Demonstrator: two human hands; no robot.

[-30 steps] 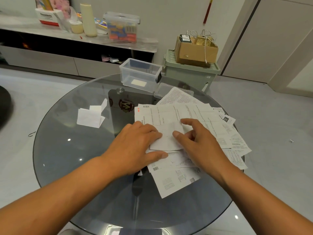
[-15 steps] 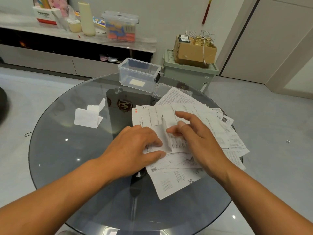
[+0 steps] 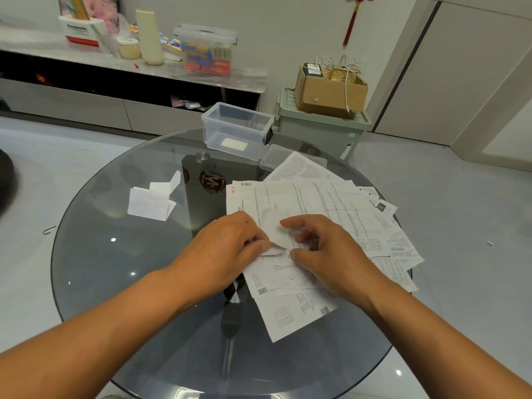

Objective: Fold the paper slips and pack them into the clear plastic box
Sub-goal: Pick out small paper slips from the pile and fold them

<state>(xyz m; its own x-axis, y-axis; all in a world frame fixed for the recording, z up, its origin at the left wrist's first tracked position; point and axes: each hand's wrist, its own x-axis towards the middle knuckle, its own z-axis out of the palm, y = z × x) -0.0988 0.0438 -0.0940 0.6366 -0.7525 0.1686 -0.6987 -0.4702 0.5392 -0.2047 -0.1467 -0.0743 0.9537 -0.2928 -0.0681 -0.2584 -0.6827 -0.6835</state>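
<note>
A pile of printed paper slips (image 3: 331, 205) lies spread over the right half of the round glass table (image 3: 121, 269). My left hand (image 3: 224, 254) and my right hand (image 3: 328, 254) meet at the pile's near side, and both pinch one small white slip (image 3: 277, 234) that is bent up between their fingers. Two folded slips (image 3: 152, 200) lie apart on the table's left side. The clear plastic box (image 3: 237, 128) stands open at the far edge, with a pale folded piece on its floor. Its lid (image 3: 276, 158) lies beside it, partly under the papers.
Behind the table, on the floor, stands a green storage bin (image 3: 322, 128) with a cardboard box (image 3: 328, 96) on top. A low cabinet (image 3: 86, 105) along the wall carries boxes, a bottle and another lidded container. The table's near edge lies under my forearms.
My right hand has drawn back from the pile's top toward me and curled onto the small slip. The slip's flap, standing upright half a second ago, now leans between both hands.
</note>
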